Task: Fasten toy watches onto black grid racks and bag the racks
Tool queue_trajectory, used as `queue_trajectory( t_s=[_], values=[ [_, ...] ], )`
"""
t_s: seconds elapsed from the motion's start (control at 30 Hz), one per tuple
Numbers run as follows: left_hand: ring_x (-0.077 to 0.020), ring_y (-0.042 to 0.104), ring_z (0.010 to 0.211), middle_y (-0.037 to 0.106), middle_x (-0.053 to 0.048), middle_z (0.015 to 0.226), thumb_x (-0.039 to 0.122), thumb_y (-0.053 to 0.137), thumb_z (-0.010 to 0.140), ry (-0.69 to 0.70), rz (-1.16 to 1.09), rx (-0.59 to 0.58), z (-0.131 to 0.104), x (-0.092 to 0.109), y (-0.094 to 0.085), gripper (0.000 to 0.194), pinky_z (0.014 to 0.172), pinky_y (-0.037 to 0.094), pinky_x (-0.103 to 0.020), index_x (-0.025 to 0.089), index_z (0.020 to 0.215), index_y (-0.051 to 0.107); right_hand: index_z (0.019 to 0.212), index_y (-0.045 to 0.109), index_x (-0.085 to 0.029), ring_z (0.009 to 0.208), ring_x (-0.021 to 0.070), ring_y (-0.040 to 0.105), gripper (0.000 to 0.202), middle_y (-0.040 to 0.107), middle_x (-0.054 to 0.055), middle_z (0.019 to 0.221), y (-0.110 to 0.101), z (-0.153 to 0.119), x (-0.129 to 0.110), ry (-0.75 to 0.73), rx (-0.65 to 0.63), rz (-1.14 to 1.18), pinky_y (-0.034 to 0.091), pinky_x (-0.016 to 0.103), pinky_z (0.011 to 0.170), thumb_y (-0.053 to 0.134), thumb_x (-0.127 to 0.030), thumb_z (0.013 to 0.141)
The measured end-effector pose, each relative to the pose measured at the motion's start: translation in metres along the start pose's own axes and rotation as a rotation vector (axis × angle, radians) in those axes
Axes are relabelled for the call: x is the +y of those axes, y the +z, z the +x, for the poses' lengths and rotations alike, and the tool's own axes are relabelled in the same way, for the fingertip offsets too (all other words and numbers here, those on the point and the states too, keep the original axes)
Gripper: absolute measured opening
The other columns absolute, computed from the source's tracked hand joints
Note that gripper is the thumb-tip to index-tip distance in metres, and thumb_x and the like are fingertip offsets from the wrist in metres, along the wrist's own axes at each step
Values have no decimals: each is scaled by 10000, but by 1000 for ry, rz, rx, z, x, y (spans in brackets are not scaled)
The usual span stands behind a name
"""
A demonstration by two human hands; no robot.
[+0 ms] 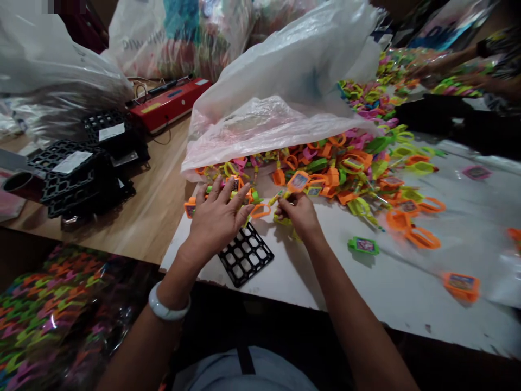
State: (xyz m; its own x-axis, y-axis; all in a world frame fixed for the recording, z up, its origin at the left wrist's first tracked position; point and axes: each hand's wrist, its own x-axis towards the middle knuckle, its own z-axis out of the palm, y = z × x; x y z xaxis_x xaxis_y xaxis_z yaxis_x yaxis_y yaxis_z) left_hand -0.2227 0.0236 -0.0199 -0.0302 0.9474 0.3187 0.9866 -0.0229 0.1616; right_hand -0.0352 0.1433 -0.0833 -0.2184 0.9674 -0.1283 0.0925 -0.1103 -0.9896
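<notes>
My left hand (217, 217) lies with its fingers spread over a few small bright plastic toys and the far end of a black grid tray (246, 254). My right hand (300, 216) has thumb and fingers pinched on a small yellow plastic toy (275, 199), partly hidden by the fingers. An orange loop (260, 210) lies between the hands. Just beyond them spreads a heap of orange, yellow, green and pink plastic toys (325, 176), some with loops and picture panels. What lies under my left palm is hidden.
A large clear plastic bag (285, 81) drapes over the heap. Stacked black grid trays (77, 174) and a red sealing machine (173, 103) stand left. A green toy (363, 245) and an orange toy (461, 286) lie right. Another person's arm (448, 62) reaches in at upper right.
</notes>
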Motion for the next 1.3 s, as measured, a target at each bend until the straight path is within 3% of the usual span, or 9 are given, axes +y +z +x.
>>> queue_trajectory(
  t_s=[0.13, 0.27, 0.33, 0.4, 0.57, 0.77, 1.0, 1.17, 1.3],
  values=[
    [-361, 328, 1472, 472, -113, 1538, 521, 373, 1013, -11, -4, -20, 0, 2, -2, 514, 1159, 221, -600, 284, 1451, 502, 852, 488, -210, 468, 80, 567, 468, 566, -77, 651, -9, -1, -12, -104, 94, 58, 438, 170, 373, 810, -487, 655],
    [-369, 328, 1470, 480, -133, 1528, 506, 379, 1015, -9, 11, -22, 0, 3, -2, 516, 1148, 228, -616, 270, 1460, 491, 849, 547, -191, 547, 116, 634, 453, 628, -34, 680, 1, -31, -24, -35, -152, 127, 546, 223, 485, 824, -495, 659],
    [-369, 335, 1467, 483, -129, 1528, 497, 391, 1014, -7, 25, -25, 1, 3, -2, 509, 1145, 238, -608, 273, 1462, 488, 873, 580, -183, 582, 142, 665, 429, 664, -4, 712, 16, -52, -18, 69, -312, 167, 587, 268, 545, 815, -485, 677],
    [-360, 334, 1470, 478, -118, 1534, 491, 399, 1015, -5, 40, -29, 1, 2, -3, 502, 1149, 241, -599, 281, 1462, 486, 903, 589, -189, 596, 163, 679, 426, 685, 9, 745, 31, -66, -5, 140, -374, 194, 602, 301, 570, 809, -473, 674],
    [-354, 317, 1481, 448, -101, 1556, 507, 373, 1018, -11, 68, -79, 1, 4, -8, 513, 1151, 255, -601, 287, 1470, 475, 934, 594, -194, 608, 178, 677, 419, 696, 15, 770, 43, -60, 25, 119, -166, 119, 586, 310, 573, 778, -457, 665],
    [-355, 297, 1491, 430, -93, 1566, 508, 310, 1027, -27, 81, -108, 2, 7, -13, 527, 1159, 253, -597, 286, 1481, 459, 959, 634, -193, 822, 221, 692, 287, 747, 50, 888, 51, -38, 32, -127, -183, -72, 558, 364, 777, 682, -376, 743],
    [-353, 288, 1496, 398, -80, 1585, 517, 281, 1028, -11, 78, -120, 1, 7, -13, 538, 1173, 241, -589, 302, 1495, 437, 1008, 668, -201, 888, 235, 670, 206, 740, 74, 991, 56, -41, 43, -457, -159, -381, 536, 363, 822, 539, -268, 862],
    [-367, 313, 1483, 423, -100, 1568, 509, 291, 1028, -13, 91, -110, 1, 6, -12, 528, 1165, 259, -583, 294, 1470, 484, 1051, 676, -199, 887, 222, 666, 233, 734, 67, 1002, 52, -43, 42, -538, -238, -377, 535, 337, 805, 514, -289, 909],
    [-357, 303, 1490, 428, -97, 1565, 486, 290, 1033, -27, 92, -101, 0, 7, -11, 515, 1181, 253, -565, 287, 1459, 502, 1046, 670, -208, 916, 221, 658, 236, 727, 71, 1022, 53, -48, 44, -548, -187, -402, 525, 326, 816, 485, -298, 931]
  ],
)
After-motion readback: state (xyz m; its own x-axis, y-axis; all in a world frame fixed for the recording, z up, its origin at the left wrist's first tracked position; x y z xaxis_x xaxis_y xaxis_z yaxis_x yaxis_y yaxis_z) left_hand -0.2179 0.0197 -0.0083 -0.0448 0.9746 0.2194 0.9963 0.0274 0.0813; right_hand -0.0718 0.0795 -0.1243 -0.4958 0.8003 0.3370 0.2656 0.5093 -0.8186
